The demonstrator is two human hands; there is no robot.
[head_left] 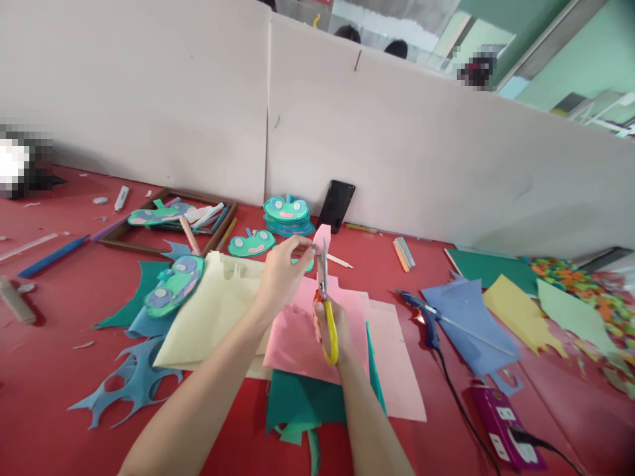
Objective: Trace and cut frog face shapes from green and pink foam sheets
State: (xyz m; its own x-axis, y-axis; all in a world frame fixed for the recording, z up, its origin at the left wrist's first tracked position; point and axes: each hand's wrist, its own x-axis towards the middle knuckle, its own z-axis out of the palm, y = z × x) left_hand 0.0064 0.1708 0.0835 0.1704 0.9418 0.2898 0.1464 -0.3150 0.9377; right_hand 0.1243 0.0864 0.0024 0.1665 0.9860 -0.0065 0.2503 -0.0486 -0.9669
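Note:
My right hand [331,330] grips yellow-handled scissors [325,301], blades pointing away from me and up into a small pink foam piece [322,237]. My left hand [285,268] pinches that pink piece at its lower edge, holding it above the table. Below both hands lie a large pink foam sheet [391,363], a pale yellow sheet [208,311] and a dark green sheet [302,400].
A blue glue gun [421,314] with black cord lies right, next to a blue sheet [471,324], a purple power strip [501,420] and a yellow sheet [516,311]. Green frog-face cutouts [286,211], a black phone [336,205], a wooden frame [169,225] and blue scraps [129,380] lie on the red table by the beige partition.

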